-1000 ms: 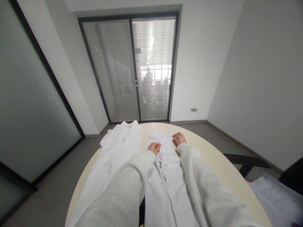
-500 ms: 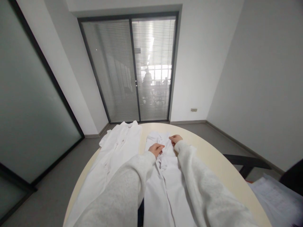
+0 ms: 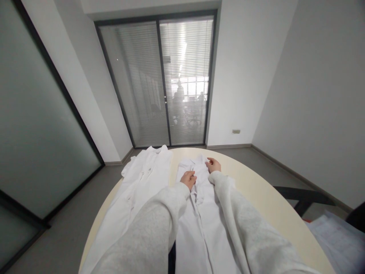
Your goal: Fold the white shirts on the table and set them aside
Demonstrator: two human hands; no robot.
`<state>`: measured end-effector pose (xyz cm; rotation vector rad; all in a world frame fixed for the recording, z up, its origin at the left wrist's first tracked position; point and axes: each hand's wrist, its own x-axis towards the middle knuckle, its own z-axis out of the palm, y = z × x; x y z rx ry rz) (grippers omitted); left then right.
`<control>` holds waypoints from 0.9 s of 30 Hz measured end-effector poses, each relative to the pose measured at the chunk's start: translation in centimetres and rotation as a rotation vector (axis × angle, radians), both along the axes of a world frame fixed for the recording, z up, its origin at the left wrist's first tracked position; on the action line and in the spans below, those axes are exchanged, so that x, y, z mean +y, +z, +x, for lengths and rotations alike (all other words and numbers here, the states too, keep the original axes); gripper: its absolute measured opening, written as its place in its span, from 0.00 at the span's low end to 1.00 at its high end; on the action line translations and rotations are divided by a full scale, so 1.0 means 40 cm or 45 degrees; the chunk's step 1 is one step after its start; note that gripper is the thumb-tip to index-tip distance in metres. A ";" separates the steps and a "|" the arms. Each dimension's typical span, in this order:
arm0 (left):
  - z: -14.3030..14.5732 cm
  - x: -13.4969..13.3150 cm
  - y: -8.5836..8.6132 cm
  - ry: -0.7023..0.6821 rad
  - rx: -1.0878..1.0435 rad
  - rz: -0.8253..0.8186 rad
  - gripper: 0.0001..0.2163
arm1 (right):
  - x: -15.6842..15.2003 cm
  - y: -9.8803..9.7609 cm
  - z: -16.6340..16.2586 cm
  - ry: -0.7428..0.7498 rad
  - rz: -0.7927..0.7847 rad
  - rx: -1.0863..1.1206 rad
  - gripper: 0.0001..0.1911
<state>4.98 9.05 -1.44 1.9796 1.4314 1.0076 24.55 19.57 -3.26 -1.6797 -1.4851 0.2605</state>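
On a table [image 3: 253, 186], shirt [image 3: 192, 228] under left hand [image 3: 188, 179], right hand [image 3: 213, 164] at its far edge, both holds unclear, second shirt [image 3: 141, 184] alongside, sleeves [image 3: 142, 232] hiding parts, chair [image 3: 305, 195] right, door [image 3: 163, 82] beyond.

Along the table's [image 3: 256, 190] left edge, a collared garment [image 3: 137, 184]; right of it, a second garment [image 3: 209, 232], the left hand [image 3: 188, 180] over its far part, the right hand [image 3: 213, 165] at its far right corner. Behind the far edge, a glass door [image 3: 186, 68].

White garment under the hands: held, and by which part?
Cannot tell: right hand is at the far right edge of the garment, left hand over its folds.
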 end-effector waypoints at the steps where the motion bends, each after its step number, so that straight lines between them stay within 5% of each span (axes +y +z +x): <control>1: -0.001 0.001 0.001 0.020 0.017 -0.010 0.13 | 0.000 0.001 0.005 -0.020 -0.006 -0.003 0.21; 7: -0.005 0.015 -0.005 0.138 0.018 -0.018 0.14 | -0.016 0.010 0.034 -0.091 -0.098 -0.161 0.12; 13: -0.005 0.014 -0.008 0.034 0.302 0.079 0.16 | -0.022 -0.001 -0.016 0.092 -0.192 -0.254 0.10; 27: -0.009 -0.001 -0.005 0.021 0.571 0.098 0.17 | -0.039 0.004 -0.021 0.092 -0.071 -0.317 0.29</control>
